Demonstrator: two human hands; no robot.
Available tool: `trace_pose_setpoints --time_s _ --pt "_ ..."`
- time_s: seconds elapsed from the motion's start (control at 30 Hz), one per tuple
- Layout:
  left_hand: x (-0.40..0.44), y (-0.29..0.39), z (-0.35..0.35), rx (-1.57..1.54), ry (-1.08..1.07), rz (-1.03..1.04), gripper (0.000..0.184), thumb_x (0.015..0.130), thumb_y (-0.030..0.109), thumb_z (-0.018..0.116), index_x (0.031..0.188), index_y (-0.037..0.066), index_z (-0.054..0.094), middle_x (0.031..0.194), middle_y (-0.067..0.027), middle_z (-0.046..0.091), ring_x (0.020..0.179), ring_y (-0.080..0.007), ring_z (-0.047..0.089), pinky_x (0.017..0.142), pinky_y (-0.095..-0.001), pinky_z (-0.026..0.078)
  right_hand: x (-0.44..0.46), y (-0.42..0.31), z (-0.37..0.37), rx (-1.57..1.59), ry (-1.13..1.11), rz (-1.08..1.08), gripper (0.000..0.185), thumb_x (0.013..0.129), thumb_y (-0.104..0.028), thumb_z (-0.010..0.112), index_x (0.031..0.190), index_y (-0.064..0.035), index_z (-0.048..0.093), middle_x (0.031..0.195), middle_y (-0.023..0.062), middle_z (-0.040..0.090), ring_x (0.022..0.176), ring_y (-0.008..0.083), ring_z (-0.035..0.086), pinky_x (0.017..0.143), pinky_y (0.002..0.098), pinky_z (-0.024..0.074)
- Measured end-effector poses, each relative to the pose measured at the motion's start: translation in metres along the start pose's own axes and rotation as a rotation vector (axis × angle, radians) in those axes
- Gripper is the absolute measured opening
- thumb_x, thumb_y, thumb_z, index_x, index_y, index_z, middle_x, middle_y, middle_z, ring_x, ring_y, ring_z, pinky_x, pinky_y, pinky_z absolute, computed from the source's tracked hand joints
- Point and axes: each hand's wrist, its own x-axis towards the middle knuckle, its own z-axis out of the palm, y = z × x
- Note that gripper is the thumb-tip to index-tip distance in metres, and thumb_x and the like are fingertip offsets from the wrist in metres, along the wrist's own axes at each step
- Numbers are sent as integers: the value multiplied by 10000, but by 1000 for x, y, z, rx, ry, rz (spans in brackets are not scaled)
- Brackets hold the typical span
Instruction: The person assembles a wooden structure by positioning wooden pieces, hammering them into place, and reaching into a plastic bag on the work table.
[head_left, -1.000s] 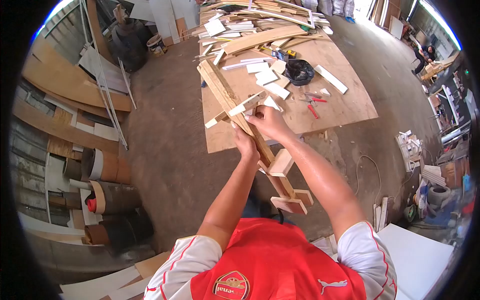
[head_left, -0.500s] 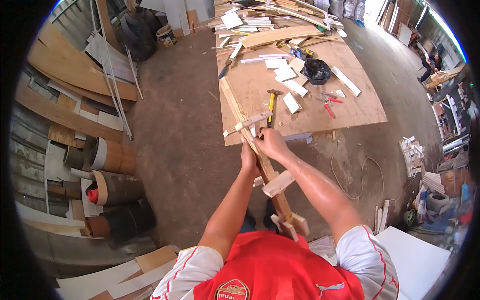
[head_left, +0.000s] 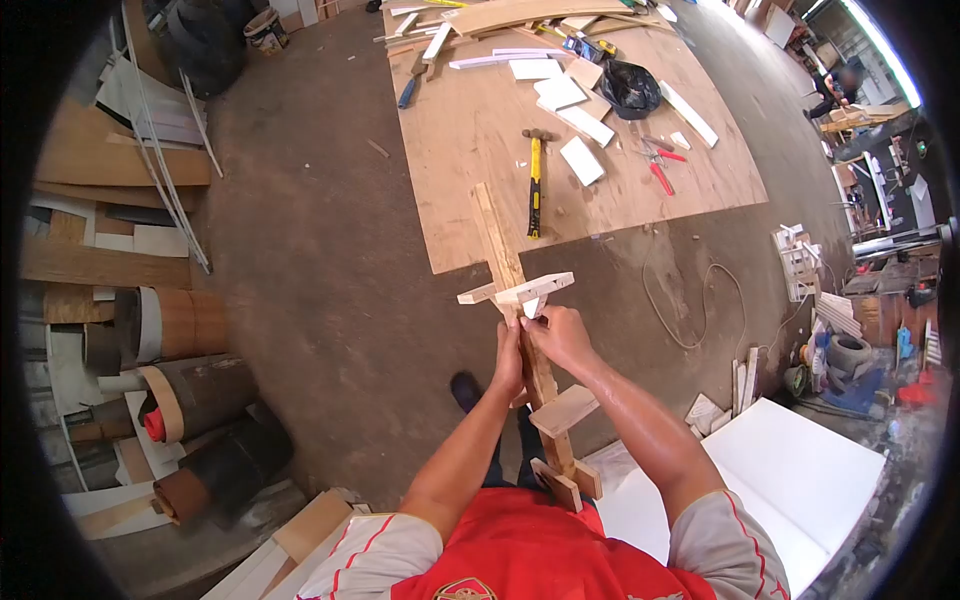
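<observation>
A long wooden beam (head_left: 495, 232) with short crosspieces is held up in front of my body, its far end pointing at the table. My left hand (head_left: 509, 358) is wrapped round the beam just below the upper crosspiece (head_left: 535, 289). Beside it, my right hand (head_left: 562, 338) pinches a small white piece (head_left: 535, 307) against the beam under that crosspiece. Nearer my body are a wider crosspiece (head_left: 565, 409) and end blocks (head_left: 556, 484). A yellow and black hammer (head_left: 535, 185) lies on the table beyond the beam.
The plywood table (head_left: 455, 190) bears white offcuts (head_left: 582, 161), red-handled pliers (head_left: 661, 172), a black bag (head_left: 630, 90) and a tape measure (head_left: 582, 47). Rolled sheets (head_left: 200, 400) lie at left. A cable (head_left: 690, 345) is on the floor. A person (head_left: 838, 85) sits far right.
The beam has swung more upright in view and lowered, away from over the table. Both hands have moved down with it, still on it. The hammer is now fully uncovered.
</observation>
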Motion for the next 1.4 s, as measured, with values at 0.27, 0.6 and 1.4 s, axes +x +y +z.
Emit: trace_pose_setpoints --time_s 0.27,0.6,1.4 --pt "-16 59 -6 65 -222 287 922 725 249 925 1408 93 326 1339 -115 507 1246 -251 546 1042 -414 494 18 -38 2 97 3 -78 338 890 -288 766 991 33 740 863 262 717 831 408 721 730 460 560" --pt "15 211 79 343 -533 362 948 675 -50 863 1476 60 368 1320 -116 593 1203 -259 624 1014 -415 560 63 -129 -102 302 221 -404 320 855 -266 793 991 18 737 843 211 734 764 365 728 676 417 550" --pt "295 288 456 289 -318 424 727 761 -143 546 1440 34 358 1235 -178 606 1096 -304 668 872 -399 605 373 -35 -421 374 265 -457 223 897 -109 775 1033 50 701 832 135 745 743 170 712 669 346 553"
